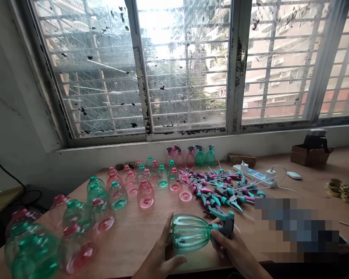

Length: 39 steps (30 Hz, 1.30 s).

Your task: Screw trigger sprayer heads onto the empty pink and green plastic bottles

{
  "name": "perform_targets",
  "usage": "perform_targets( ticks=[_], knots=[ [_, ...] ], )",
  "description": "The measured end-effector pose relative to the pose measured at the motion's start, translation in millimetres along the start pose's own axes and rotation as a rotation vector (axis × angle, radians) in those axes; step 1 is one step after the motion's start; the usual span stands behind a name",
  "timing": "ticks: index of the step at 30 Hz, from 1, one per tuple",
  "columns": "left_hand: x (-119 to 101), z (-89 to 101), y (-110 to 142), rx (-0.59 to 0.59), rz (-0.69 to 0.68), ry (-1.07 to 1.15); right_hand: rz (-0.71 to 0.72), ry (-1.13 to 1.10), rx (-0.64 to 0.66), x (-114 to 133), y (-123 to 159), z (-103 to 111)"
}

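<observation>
A clear green spray bottle (pixel 189 232) lies on its side near the front edge of the wooden table (pixel 139 228). My left hand (pixel 159 254) cups its base, fingers wrapped round it. My right hand (pixel 231 244) grips the bottle's neck and the teal and dark spray head (pixel 225 226) fitted on it. A heap of loose teal and pink spray heads (pixel 223 190) lies just beyond my hands.
Several pink and green bottles without heads (pixel 116 193) cover the table's left and middle. Assembled spray bottles (pixel 192 157) stand at the window wall. A white power strip (pixel 256 174), a cardboard box (pixel 310 153) and gold rings (pixel 343 190) sit at the right.
</observation>
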<state>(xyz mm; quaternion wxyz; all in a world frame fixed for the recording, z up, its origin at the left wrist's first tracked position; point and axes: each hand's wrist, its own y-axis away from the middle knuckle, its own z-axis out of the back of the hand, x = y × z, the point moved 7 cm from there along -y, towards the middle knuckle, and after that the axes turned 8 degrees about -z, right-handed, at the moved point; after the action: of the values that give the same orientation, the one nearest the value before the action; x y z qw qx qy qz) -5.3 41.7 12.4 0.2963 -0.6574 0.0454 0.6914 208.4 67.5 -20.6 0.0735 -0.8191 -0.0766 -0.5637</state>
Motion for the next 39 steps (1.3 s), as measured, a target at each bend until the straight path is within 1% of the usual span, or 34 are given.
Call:
perform_targets(
  ticks=[4,7,11,16,20,24,29,33,36,39],
  knots=[
    [-10.9,-1.3,-1.0,-0.028,0.001,0.006,-0.004,0.007,0.012,1.2,0.9,-1.8],
    [-14.0,-3.7,-2.9,-0.011,0.025,-0.004,-0.013,0.019,0.011,0.6,1.0,-2.2],
    [-9.9,-2.7,-3.8,-0.011,0.009,0.008,-0.009,0.011,0.01,-1.1,-0.4,-1.0],
    [-3.9,0.7,-1.6,-0.015,0.011,-0.051,-0.017,0.05,0.016,-1.6,-0.1,-0.8],
    [-9.9,0.6,-1.2,-0.018,-0.003,-0.057,-0.041,0.056,0.023,-2.4,0.6,-0.6],
    [-14.5,-2.2,-2.9,0.001,0.001,-0.015,-0.028,0.06,0.035,-2.9,-0.2,-0.7],
    [-5.3,1.5,-3.0,-0.023,0.01,-0.039,-0.032,0.046,0.026,-4.3,-1.3,-0.2],
    [2.3,2.7,-1.7,-0.013,0.0,-0.055,-0.026,0.048,0.039,-3.0,-0.8,-1.7],
    [1.0,2.8,-0.4,-0.019,0.008,-0.068,-0.058,0.032,0.039,-5.1,-0.6,-2.0],
    [-6.5,1.6,-0.2,-0.025,0.009,-0.057,-0.058,0.015,0.016,-5.8,-0.7,-0.5]
  ],
)
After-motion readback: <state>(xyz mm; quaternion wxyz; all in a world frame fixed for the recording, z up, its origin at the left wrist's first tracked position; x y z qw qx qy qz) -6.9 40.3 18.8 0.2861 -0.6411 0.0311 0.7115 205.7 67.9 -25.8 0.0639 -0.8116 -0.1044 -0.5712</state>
